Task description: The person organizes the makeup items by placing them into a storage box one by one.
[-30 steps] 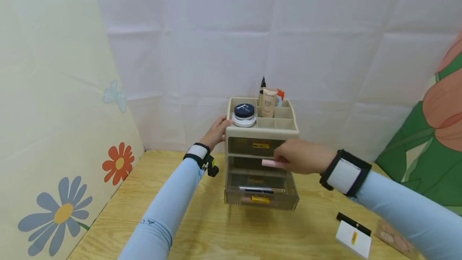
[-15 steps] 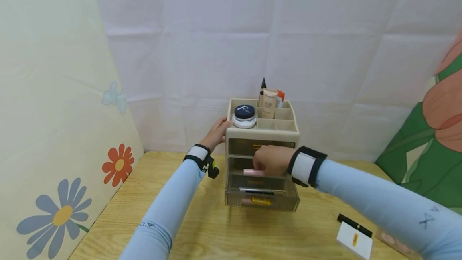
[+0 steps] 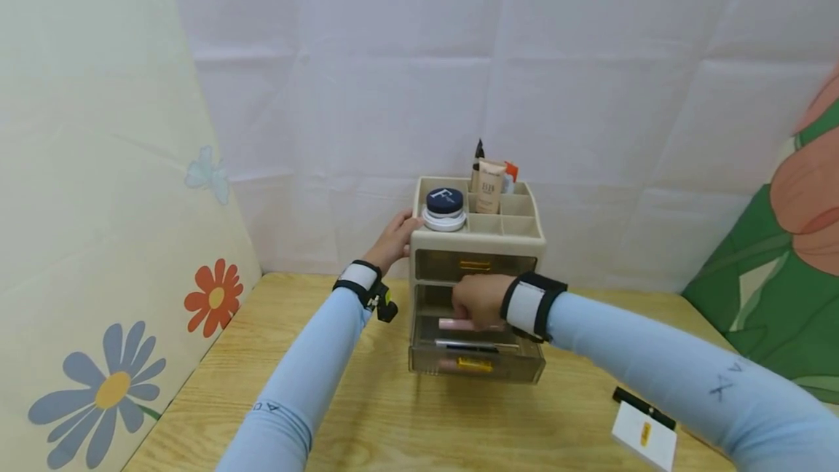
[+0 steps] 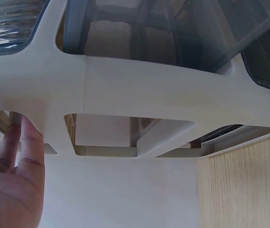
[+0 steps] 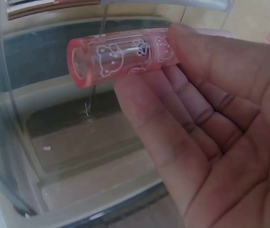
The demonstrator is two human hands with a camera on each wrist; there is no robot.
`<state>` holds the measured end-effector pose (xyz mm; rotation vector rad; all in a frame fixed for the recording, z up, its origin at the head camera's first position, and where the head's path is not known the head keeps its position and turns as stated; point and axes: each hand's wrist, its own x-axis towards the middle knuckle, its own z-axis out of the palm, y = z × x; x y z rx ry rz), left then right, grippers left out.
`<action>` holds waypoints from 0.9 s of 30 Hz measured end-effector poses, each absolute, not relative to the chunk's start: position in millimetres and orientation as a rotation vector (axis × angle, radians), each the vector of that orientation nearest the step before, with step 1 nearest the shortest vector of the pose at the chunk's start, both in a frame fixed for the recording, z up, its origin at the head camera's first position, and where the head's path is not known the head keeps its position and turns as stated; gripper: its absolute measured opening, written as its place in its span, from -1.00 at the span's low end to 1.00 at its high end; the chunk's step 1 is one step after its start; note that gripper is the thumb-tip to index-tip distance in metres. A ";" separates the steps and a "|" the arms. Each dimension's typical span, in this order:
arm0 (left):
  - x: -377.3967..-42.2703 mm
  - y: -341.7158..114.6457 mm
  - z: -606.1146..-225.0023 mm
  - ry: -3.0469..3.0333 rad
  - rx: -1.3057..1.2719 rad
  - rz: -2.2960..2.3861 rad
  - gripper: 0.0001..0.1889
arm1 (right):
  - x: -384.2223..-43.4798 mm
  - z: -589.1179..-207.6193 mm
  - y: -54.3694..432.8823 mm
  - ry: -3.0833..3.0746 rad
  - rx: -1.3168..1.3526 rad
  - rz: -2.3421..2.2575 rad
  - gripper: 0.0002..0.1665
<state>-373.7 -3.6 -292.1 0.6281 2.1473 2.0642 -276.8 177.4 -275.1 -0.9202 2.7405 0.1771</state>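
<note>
A cream makeup organizer [image 3: 478,242] with smoky clear drawers stands at the table's middle. My left hand [image 3: 393,239] grips its left side; in the left wrist view, fingers [image 4: 29,147] hook into a cutout. One lower drawer [image 3: 426,364] is pulled out, with slim pen-like sticks [image 3: 462,345] inside. Over that drawer my right hand [image 3: 483,300] pinches a pink lipstick [image 3: 452,324]. Seen from the right wrist, the lipstick [image 5: 120,57] has a clear pink end with white bear drawings, held between thumb and fingers, and the drawer lies below it.
On the organizer's top sit a navy-lidded jar [image 3: 444,200] on a white compact [image 3: 444,221], a BB cream tube [image 3: 489,186] and a black-tipped pen [image 3: 479,154]. A white box [image 3: 644,437] and a black stick [image 3: 644,408] lie at the table's front right.
My right hand has moved left and down with the pink lipstick, from in front of the organizer to over the pulled-out drawer. The left hand has stayed on the organizer's side.
</note>
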 end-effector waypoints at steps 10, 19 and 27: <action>-371.1 -2.2 -290.7 2.149 0.629 2.060 -0.41 | -279.6 -293.4 177.1 2.699 -0.905 0.223 -0.63; -371.4 -2.3 -290.4 2.146 0.626 2.068 -0.40 | -281.3 -297.0 177.3 2.686 -0.937 0.218 -0.59; -371.6 -3.9 -290.4 2.145 0.620 2.072 -0.41 | -281.0 -296.1 176.3 2.708 -0.894 0.179 -0.63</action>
